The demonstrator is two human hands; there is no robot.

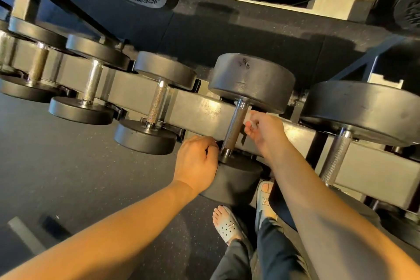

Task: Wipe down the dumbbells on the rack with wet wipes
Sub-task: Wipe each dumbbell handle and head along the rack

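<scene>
Gym floor [68,166], dark and speckled, under a rack [195,107] of weights, with both hands at one dumbbell.
At the left, three smaller dumbbells [91,79] sit side by side in the rack. Next comes the dumbbell [235,129], lying across the rack's rail with its handle bare. On its near head rests the left hand [197,163], grip curled over the head's top edge by the collar. Just right of the handle is the right hand [264,130], fingers curled; whether its grip pinches a wipe I cannot tell. Further right lies a larger dumbbell [363,111].
</scene>
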